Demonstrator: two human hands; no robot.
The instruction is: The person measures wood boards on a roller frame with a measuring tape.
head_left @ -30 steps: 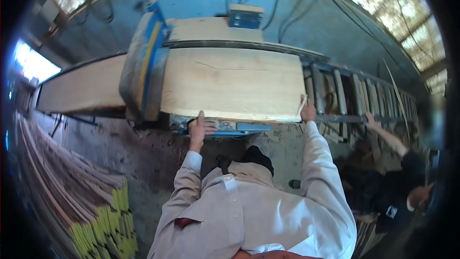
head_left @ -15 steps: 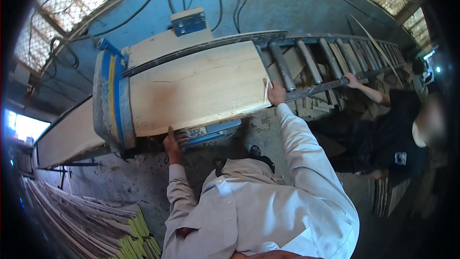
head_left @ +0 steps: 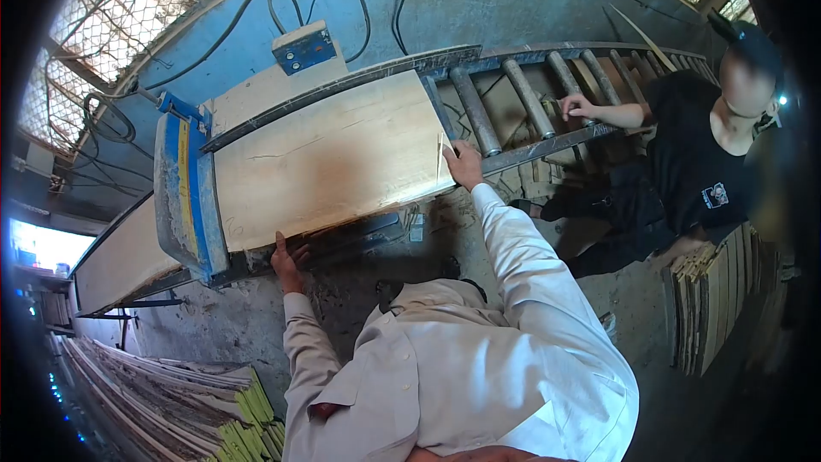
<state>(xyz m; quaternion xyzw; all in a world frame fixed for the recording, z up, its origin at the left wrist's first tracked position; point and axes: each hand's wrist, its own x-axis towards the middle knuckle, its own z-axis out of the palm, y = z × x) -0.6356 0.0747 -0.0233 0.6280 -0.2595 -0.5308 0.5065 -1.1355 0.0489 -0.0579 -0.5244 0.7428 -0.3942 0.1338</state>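
While both hands grip it, veneer sheet (head_left: 325,158) lies flat — left hand (head_left: 286,258), right hand (head_left: 464,165).

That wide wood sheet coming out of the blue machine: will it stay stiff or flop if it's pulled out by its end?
The wood sheet looks very thin for its width, so probably light and floppy past the rollers. A crack line shows, so it may split. The right hand grips its corner; the left hand steadies the near edge.

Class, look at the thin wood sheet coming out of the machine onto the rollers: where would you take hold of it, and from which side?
Grip the sheet at its near long edge and free end corner, from the near side. It lies flat and thin; both hands, left and right, already rest there.
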